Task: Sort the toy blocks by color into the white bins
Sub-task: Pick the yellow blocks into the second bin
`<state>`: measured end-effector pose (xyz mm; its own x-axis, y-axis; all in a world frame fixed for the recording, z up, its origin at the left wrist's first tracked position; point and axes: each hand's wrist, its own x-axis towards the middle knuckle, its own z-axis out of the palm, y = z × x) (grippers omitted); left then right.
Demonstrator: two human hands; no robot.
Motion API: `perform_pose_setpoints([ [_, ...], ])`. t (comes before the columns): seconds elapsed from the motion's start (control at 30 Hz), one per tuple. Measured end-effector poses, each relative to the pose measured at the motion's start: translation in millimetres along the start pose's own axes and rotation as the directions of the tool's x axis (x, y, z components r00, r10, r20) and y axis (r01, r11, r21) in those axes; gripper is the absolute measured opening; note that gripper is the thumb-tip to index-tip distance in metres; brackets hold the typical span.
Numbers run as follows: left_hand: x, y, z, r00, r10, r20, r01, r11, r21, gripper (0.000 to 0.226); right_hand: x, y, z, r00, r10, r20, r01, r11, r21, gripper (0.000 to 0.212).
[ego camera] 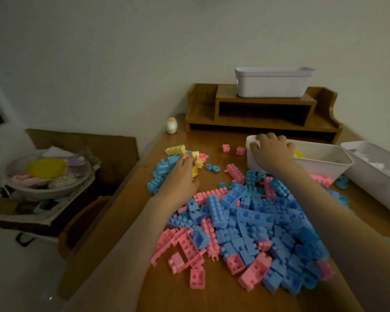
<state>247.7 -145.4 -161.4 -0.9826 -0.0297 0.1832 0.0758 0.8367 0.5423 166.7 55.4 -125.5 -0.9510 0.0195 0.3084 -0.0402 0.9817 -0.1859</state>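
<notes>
Closest to the camera is a small pink block (197,279), studs up, sitting on the bench (212,140) just off the near-left edge of the big pile (257,221) of blue and pink blocks. Both forearms reach out over that pile.

The left hand (182,176) is over at the far left, down on the cluster of yellow blocks (197,164). Its grip is closed, fingers curled onto one or two of the small yellow pieces. Just past it a long yellow block (175,149) lies with its long axis roughly left to right.

The right hand (271,152) is on the left end of a white bin (324,163). Its grip is hooked over the rim there, and more yellow blocks show inside behind it. That bin's long axis runs left to right, with the right end angled nearer.

A second bin (374,176) sits just beside it at the right edge, lying diagonally, with white pieces in it. Some stacked bins (273,86) sit up on the wooden shelf (257,113) at the back, long side facing the camera.
</notes>
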Motion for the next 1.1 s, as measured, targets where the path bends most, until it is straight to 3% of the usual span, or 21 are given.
perform_pose_setpoints([
  [0.07,0,1,0,1.000,-0.003,-0.007,0.002,1.000,-0.018,0.050,-6,-11,-2,0.990,-0.102,-0.101,0.109,0.992,0.064,0.041],
  [0.13,-1,1,-1,1.000,-0.001,-0.026,0.000,1.000,-0.027,0.049,-12,-27,-5,0.955,-0.281,-0.096,0.294,0.943,0.154,0.044],
  [0.2,-1,2,-1,0.996,0.037,-0.075,-0.036,0.999,0.011,0.039,-18,-45,-3,0.883,-0.470,0.021,0.452,0.860,0.238,0.049],
  [0.27,2,1,-3,0.985,0.075,-0.158,-0.069,0.997,0.043,0.028,-21,-61,2,0.812,-0.562,0.158,0.503,0.811,0.298,0.056],
  [0.4,19,-6,-23,0.962,0.024,-0.274,-0.016,0.999,0.032,0.031,-13,-81,16,0.761,-0.563,0.323,0.452,0.817,0.359,0.070],
  [0.57,57,-30,-45,0.994,-0.057,-0.088,0.059,0.998,0.019,0.057,0,-91,33,0.759,-0.544,0.358,0.486,0.839,0.244,0.057],
  [0.67,77,-51,-44,0.994,-0.110,0.011,0.109,0.991,0.081,0.062,5,-88,32,0.778,-0.515,0.359,0.421,0.852,0.310,0.046],
  [0.9,105,-49,-43,0.979,-0.082,0.185,0.058,0.990,0.129,0.034,9,-74,27,0.799,-0.520,0.301,0.420,0.842,0.340,0.033],
  [1.1,100,-45,-43,0.992,-0.040,0.121,0.026,0.994,0.110,0.021,3,-73,15,0.759,-0.559,0.334,0.374,0.794,0.480,0.024],
])
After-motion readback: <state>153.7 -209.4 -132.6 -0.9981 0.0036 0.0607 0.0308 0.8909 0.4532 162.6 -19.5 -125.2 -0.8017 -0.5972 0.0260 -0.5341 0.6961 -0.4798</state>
